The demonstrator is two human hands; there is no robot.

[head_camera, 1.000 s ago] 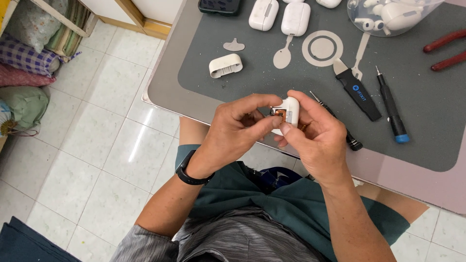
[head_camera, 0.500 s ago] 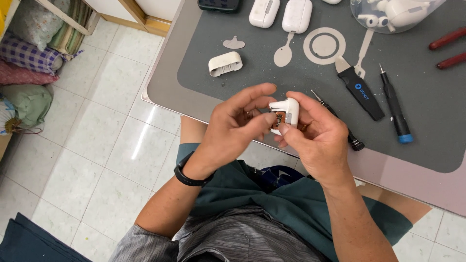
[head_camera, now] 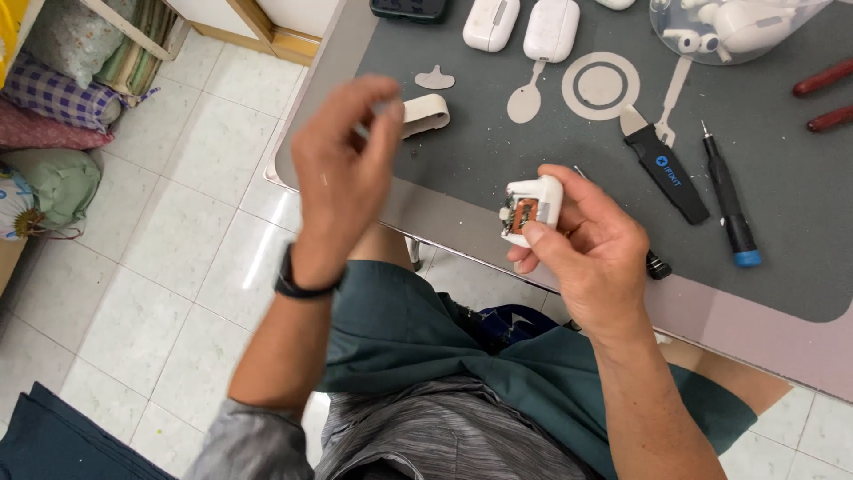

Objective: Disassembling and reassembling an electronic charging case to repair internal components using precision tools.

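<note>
My right hand point(head_camera: 591, 253) grips a small white earbud-case shell point(head_camera: 533, 206) over the table's near edge, its open side showing a copper-coloured part. My left hand point(head_camera: 342, 169) is lifted up to the left, apart from the shell, above the table corner. Its thumb and forefinger are pinched together; I see nothing between them. A black band sits on that wrist. A white curved casing piece point(head_camera: 426, 114) lies on the dark grey mat point(head_camera: 498, 151) just beyond the left fingertips.
On the mat lie a black-handled pry tool point(head_camera: 666, 173), a blue-tipped screwdriver point(head_camera: 729, 209), two white cases point(head_camera: 520, 25), a clear container of earbuds point(head_camera: 733, 27) and red handles point(head_camera: 826, 80). Another black tool point(head_camera: 657, 264) pokes out under my right hand. Cloth bundles point(head_camera: 53, 98) sit on the tiled floor at left.
My left hand has let go of the shell and swung up and to the left, fingers pinched. The right hand alone now holds the shell.
</note>
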